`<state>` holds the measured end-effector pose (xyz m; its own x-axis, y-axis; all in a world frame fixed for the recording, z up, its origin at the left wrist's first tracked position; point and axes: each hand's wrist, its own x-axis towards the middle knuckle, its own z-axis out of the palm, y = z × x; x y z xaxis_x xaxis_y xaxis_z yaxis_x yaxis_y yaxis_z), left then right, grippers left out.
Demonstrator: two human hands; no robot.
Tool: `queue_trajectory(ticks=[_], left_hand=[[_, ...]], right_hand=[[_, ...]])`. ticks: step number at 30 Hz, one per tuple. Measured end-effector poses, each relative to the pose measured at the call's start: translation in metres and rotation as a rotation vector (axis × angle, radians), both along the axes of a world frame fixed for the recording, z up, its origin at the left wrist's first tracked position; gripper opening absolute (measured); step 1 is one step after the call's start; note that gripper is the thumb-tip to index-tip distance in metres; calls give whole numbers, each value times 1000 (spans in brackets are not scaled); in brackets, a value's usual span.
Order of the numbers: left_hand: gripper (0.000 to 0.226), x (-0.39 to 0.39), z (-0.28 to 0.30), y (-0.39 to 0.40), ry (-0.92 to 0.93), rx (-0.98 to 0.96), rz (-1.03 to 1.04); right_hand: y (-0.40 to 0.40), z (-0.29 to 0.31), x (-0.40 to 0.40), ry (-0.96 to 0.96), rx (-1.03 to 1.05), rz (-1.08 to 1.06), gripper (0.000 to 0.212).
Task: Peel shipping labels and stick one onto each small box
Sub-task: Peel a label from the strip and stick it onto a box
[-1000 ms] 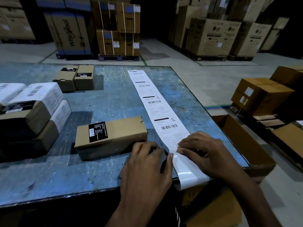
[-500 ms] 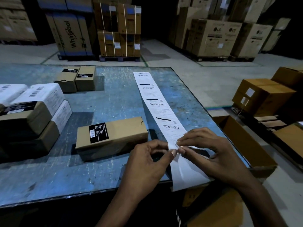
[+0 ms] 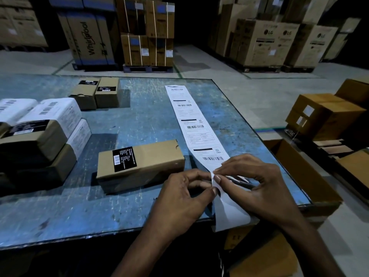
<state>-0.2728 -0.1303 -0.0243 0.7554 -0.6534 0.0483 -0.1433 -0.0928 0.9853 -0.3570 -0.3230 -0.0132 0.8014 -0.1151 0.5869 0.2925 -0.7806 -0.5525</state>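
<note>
Both hands meet at lower centre of the frame. The left hand pinches the near end of the label strip between thumb and fingers; the right hand pinches the same edge from the other side, apparently at a label corner. The strip runs from upper centre of the blue table and over its near edge. A small box lies just left of the hands. More boxes are stacked at far left.

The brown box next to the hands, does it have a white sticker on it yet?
No, the brown box beside the left hand shows only a black label, and both hands pinch the label strip.
</note>
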Motion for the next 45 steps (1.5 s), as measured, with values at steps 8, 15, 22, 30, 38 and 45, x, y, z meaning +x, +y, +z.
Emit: queue_trajectory(ticks=[8,15,22,30,38,45], left_hand=[[15,0,-4,0,-36,47,2],[17,-1,-2,1,-20,97,-10],[22,-3,3,3,7,96,25],[49,-14,-1,-2,-417,100,287],[59,-21,-7,-8,-877,389,20],[42,-19,-10,-11,-877,367,38]], right_hand=[[-6,5,-1,60,-183,72,16],[-9,11,5,40,-200,71,6],[-29,20,23,147,83,-194,8],[-28,26,26,301,96,-95,7],[-37,26,38,320,52,-46,9],[-75,19,79,286,-139,-188,18]])
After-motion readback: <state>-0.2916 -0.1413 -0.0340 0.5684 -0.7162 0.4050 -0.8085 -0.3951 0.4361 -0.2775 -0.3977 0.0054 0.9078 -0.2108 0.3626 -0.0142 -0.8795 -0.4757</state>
